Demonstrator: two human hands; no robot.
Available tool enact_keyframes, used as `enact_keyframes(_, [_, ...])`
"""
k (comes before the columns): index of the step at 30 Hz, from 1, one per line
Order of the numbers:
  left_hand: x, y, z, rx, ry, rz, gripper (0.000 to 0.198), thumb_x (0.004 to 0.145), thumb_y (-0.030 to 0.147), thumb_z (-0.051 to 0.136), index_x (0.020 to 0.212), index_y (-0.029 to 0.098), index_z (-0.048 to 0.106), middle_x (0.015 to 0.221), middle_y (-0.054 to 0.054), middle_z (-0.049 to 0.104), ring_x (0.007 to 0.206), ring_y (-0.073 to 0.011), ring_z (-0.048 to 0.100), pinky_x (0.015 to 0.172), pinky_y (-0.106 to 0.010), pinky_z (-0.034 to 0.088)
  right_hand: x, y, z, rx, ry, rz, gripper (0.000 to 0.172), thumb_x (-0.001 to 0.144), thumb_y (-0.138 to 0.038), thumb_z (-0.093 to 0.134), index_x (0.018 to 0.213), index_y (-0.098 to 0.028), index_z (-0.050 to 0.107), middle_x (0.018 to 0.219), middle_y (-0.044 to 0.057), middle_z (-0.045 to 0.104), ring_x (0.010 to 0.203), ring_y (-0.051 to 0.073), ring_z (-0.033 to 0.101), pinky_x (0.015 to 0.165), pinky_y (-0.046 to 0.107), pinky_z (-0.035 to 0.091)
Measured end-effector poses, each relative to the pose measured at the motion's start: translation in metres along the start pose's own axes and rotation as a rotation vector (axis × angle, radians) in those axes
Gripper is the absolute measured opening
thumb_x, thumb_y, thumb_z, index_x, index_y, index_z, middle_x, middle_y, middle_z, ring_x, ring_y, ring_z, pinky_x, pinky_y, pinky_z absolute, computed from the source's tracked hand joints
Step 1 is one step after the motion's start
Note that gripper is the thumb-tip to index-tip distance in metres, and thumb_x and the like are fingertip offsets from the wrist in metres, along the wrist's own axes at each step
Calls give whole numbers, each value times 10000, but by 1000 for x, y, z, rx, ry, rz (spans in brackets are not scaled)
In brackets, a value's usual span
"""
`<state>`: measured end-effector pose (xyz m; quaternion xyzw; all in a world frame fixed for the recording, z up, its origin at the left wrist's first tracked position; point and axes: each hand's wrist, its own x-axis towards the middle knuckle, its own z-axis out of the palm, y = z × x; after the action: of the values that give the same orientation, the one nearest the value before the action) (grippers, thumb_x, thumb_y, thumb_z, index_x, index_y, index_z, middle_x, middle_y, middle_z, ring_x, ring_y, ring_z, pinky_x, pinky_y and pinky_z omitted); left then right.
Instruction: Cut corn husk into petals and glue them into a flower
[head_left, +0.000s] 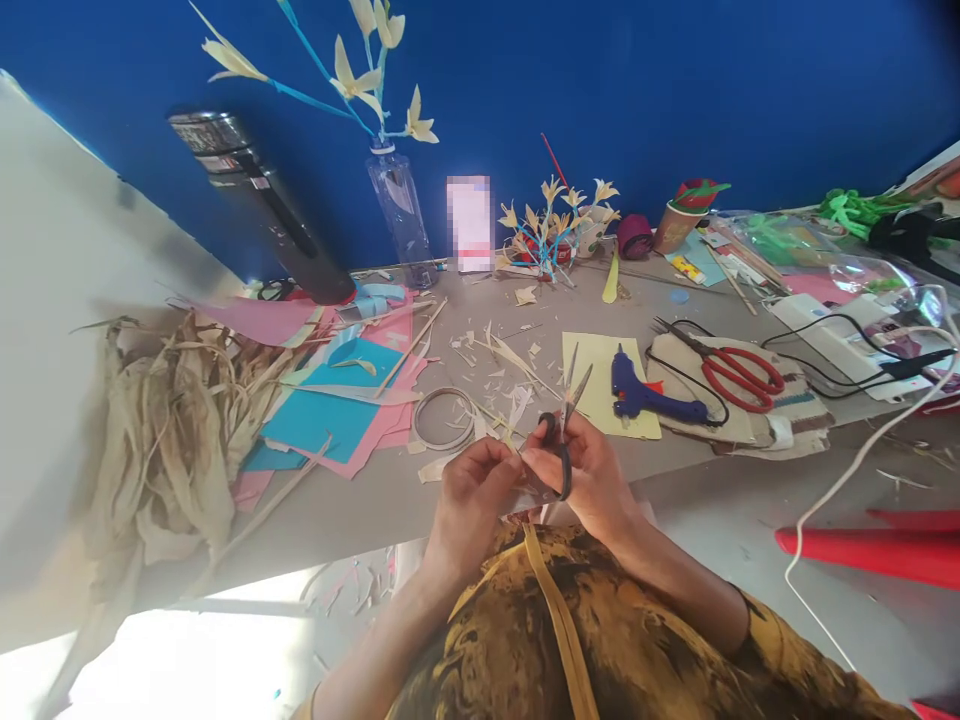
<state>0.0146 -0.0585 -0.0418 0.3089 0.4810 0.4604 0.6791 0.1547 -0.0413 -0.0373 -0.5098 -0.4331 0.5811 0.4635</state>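
Note:
Fingertips pinched together, my left hand point(466, 505) is over the front of the table, almost touching the other hand. What it pinches is too small to make out. My right hand point(596, 485) is closed around small scissors point(572, 395) with black handles, their blades parted and pointing away from me. Its thumb and fingertips meet the left fingertips. Just beyond the hands lie pale husk scraps point(517, 370) and a roll of tape point(417, 420). Close to the scissors' tips is a yellow sheet of paper point(596, 350).
A blue glue gun point(626, 390) and red-handled scissors point(739, 375) lie at right, near a white power strip point(817, 325) with cables. Dried husks point(165, 440) and coloured paper point(322, 410) cover the left. Behind stand a bottle point(397, 210) with husk flowers and a black flask point(270, 215).

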Motion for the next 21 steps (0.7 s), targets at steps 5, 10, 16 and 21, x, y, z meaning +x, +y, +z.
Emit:
enact_keyframes(5, [-2, 5, -1, 160, -15, 6, 140, 765, 276, 740, 714, 158, 687, 656, 2, 684, 593, -117, 608, 583, -214, 476, 4, -2, -2, 2, -38, -23, 283, 651, -303, 775, 840, -189, 599, 743, -18, 635, 602, 110, 559, 534, 218, 474])
enact_keyframes(10, [0, 3, -3, 145, -39, 59, 123, 760, 267, 744, 703, 167, 704, 670, 8, 674, 618, -107, 587, 625, -217, 474, 6, -5, 0, 41, 2, 18, 300, 638, -351, 785, 805, -181, 602, 674, -28, 620, 515, 97, 520, 479, 217, 429])
enact_keyframes(16, [2, 4, -12, 30, 2, 89, 147, 767, 274, 728, 687, 170, 663, 635, -5, 658, 614, -121, 578, 653, -244, 465, -3, -3, -15, -131, -166, 15, 281, 746, -416, 740, 843, -165, 660, 623, -24, 584, 537, 101, 474, 482, 210, 369])
enact_keyframes(21, [3, 9, -14, 50, 35, 182, 142, 782, 220, 661, 655, 182, 610, 598, 18, 590, 594, -119, 549, 625, -243, 434, -21, 2, -20, -318, -355, 124, 340, 718, -464, 753, 744, -155, 613, 651, -14, 557, 593, 114, 468, 531, 222, 365])
